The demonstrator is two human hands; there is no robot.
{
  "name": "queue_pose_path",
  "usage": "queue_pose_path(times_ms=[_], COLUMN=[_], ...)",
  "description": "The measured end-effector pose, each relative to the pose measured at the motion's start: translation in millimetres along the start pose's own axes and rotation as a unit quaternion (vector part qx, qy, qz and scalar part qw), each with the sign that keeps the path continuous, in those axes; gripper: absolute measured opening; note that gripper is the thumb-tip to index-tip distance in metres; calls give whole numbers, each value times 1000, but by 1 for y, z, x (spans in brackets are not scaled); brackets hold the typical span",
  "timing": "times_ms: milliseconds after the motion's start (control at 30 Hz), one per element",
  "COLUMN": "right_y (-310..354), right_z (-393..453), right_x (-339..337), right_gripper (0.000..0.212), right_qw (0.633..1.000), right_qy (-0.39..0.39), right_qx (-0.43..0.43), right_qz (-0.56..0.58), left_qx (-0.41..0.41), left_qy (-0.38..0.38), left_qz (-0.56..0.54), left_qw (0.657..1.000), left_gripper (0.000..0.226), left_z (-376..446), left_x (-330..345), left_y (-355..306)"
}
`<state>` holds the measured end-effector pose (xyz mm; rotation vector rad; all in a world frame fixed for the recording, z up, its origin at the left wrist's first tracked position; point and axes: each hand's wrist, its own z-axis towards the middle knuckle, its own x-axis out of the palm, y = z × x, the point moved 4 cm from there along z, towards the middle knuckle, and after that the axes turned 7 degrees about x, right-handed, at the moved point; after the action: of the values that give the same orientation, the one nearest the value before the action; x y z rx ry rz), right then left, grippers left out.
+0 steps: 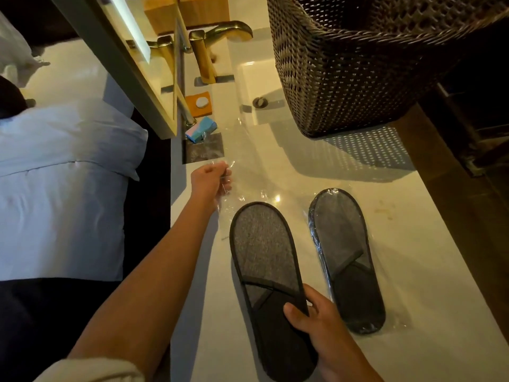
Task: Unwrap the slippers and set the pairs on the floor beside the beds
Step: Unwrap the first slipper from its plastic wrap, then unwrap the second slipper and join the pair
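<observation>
The pale glossy desk (413, 257) carries a plastic-wrapped grey slipper pair (345, 260), a dark wicker basket (344, 78) and clear wrapping (248, 188).

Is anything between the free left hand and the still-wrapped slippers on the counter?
Yes. The left hand pinches an empty clear wrapper, and the unwrapped slippers held by the right hand lie between it and the wrapped slippers.

A dark woven wicker basket (355, 70) stands on the pale counter (413, 271) by a sunken white basin (249, 75) with brass tap (217, 34), near an orange soap dish (199, 103); white bedding (63, 172) lies left.
</observation>
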<state>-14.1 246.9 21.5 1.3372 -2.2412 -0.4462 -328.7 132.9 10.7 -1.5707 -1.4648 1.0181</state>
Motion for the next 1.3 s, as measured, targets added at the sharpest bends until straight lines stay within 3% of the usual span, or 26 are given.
queue_pose_path(times_ms=[133, 400, 467, 567, 633, 700, 867, 933, 1067, 1300], right_y=[0, 0, -2, -3, -4, -4, -8, -12, -25, -26], right_z=[2, -1, -2, -5, -8, -10, -12, -14, -16, -18], right_x=[1, -1, -1, 1, 3, 6, 15, 19, 25, 33], right_gripper=[22, 21, 18, 21, 26, 29, 24, 30, 31, 25], right_qw=[1000, 999, 999, 1000, 1000, 1000, 999, 999, 998, 995], right_qy=[-5, -3, -5, -6, 4, 10, -2, 2, 6, 27], right_qx=[12, 31, 28, 15, 1, -11, -28, -28, -37, -65], right_qz=[-3, 21, 21, 17, 10, -3, -36, -39, -59, -67], left_qx=[4, 32, 44, 30, 54, 36, -20, -31, -7, 23], left_qy=[-3, -84, -105, -157, -181, -155, -13, 0, 4, -13], left_qz=[27, 105, 126, 84, 59, 4, -59, -82, -78, -74], left_qw=[1000, 990, 985, 984, 980, 987, 998, 996, 997, 997], left_gripper=[21, 29, 14, 33, 21, 9, 48, 50, 30, 33], left_z=[15, 14, 3, -39, -82, -129, -220, -234, -247, -258], left_x=[6, -3, -13, -34, -43, -46, -50, -52, -60, -79], left_y=[-8, -5, -2, 13, 29, 57, 101, 107, 103, 101])
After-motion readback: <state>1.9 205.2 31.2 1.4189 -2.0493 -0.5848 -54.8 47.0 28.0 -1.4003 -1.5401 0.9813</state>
